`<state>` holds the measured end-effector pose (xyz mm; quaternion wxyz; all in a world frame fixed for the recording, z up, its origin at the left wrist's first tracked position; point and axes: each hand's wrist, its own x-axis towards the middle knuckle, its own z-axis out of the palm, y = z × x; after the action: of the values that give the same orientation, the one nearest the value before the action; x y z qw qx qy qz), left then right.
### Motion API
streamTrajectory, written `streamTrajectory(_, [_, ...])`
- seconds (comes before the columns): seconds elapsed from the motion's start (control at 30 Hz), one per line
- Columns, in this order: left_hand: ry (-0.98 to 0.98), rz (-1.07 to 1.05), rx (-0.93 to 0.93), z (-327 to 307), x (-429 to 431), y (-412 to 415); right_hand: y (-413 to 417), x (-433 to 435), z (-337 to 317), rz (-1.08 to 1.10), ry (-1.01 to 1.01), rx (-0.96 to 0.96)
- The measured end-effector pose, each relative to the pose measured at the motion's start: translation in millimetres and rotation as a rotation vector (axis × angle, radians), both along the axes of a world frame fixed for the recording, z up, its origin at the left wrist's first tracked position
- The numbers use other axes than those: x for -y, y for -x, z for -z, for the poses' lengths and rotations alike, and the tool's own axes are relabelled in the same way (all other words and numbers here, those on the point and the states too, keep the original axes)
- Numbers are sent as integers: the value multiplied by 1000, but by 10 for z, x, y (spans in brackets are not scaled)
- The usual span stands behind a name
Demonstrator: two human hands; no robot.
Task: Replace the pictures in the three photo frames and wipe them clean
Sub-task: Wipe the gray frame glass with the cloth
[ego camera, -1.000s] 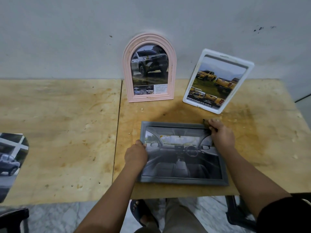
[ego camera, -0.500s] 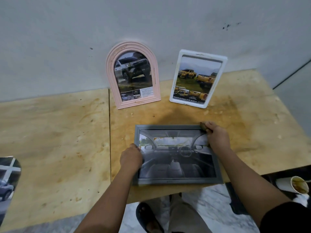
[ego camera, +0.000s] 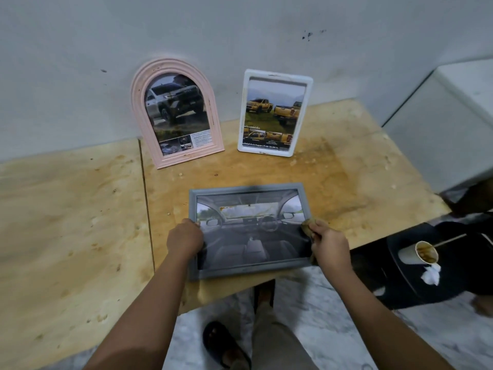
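A grey rectangular frame [ego camera: 246, 188] with a car-interior picture lies flat near the table's front edge. My left hand [ego camera: 184, 239] grips its left side. My right hand [ego camera: 329, 247] holds a small brown cloth [ego camera: 307, 226] against the frame's right side. A pink arched frame [ego camera: 138, 102] with an SUV picture leans on the wall behind. To its right a white rectangular frame [ego camera: 309, 102] with yellow pickup trucks also stands against the wall.
The plywood table [ego camera: 74, 222] has a seam left of the frames and a stained top. A black chair [ego camera: 432, 287] at the right carries a used paper cup [ego camera: 418, 252] and a white tissue wad [ego camera: 430, 275]. My legs and a sandal show below.
My right hand with the cloth has slid from the grey frame's top right corner down its right side. My view has swung right, bringing the chair and cup into sight.
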<state>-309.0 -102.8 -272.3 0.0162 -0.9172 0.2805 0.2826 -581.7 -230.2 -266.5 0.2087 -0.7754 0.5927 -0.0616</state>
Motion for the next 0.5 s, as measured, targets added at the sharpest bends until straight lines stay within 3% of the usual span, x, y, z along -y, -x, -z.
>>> streamTrajectory(0.13, [37,-73,-36,-16,-27,43,-22,32,-30,20,-3,47])
streamTrajectory(0.5, [121,-286,-129,36,-112,59,-492,628,-62,-246,-5,138])
